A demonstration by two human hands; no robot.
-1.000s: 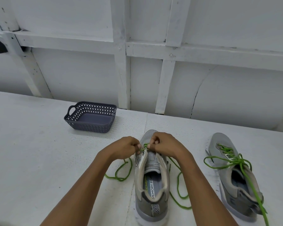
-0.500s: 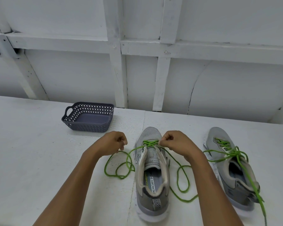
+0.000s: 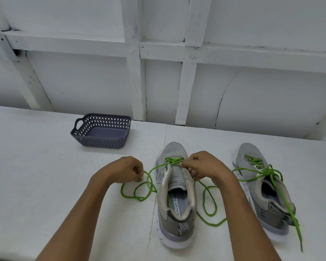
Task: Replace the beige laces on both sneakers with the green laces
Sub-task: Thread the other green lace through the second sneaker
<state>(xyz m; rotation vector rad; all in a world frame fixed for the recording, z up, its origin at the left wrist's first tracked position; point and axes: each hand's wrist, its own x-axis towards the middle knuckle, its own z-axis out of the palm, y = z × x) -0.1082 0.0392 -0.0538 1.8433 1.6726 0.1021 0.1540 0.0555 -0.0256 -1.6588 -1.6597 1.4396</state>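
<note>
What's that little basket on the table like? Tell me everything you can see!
The basket is dark blue-grey and looks like plastic. Its walls are full of little diamond-shaped holes, its floor is solid, and a loop handle sticks out at its left end. It stands upright toward the back of the white table. Nothing shows inside it, and only the table touches it.
</note>
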